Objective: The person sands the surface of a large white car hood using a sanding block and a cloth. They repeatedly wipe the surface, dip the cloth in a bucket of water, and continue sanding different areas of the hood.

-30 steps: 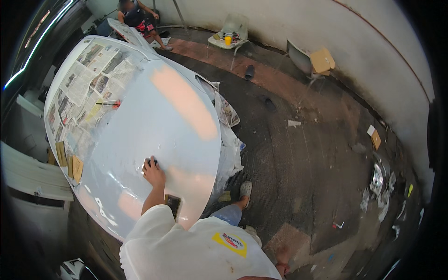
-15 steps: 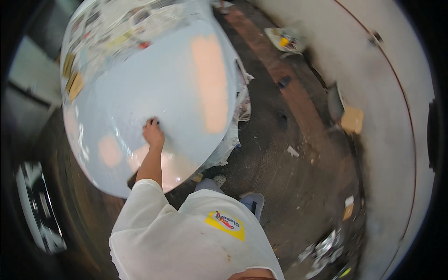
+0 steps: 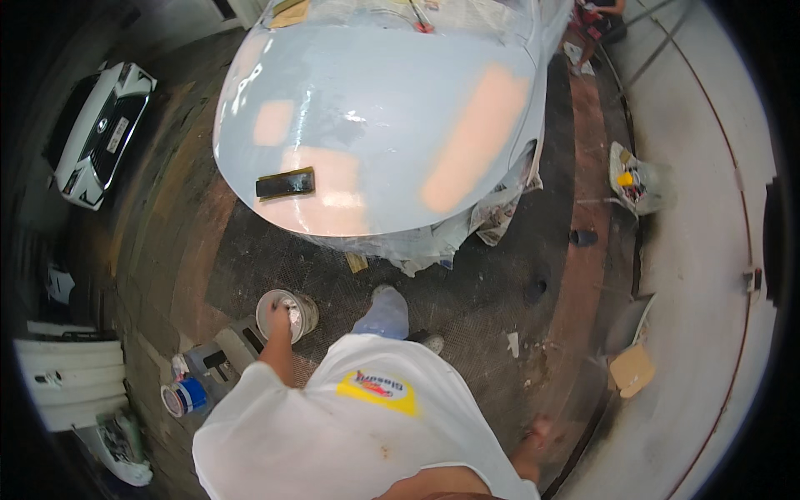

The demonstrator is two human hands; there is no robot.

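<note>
My left hand (image 3: 281,315) reaches down into a round whitish bucket (image 3: 309,316) on the floor at my left. Its fingers are inside the rim and blurred, so what they hold cannot be made out. At the lower right, my right hand (image 3: 540,432) hangs away from everything, smeared by motion. Ahead is a car hood (image 3: 375,104), pale grey-blue with peach-coloured patches and wet-looking streaks. A dark rectangular sanding block (image 3: 285,184) with yellowish edges lies near its front left edge, touched by neither hand.
Plastic and newspaper masking (image 3: 417,250) hangs under the hood's front edge. A blue-labelled can (image 3: 184,397) stands left of the bucket. A white car (image 3: 102,137) is parked far left. Along the right wall (image 3: 708,250) are a cluttered bin (image 3: 637,183) and cardboard (image 3: 631,371). A person (image 3: 597,23) is far right.
My left hand has left the hood's surface and gone down into the bucket. My right hand has come into view. The view has shifted, showing more floor at the left.
</note>
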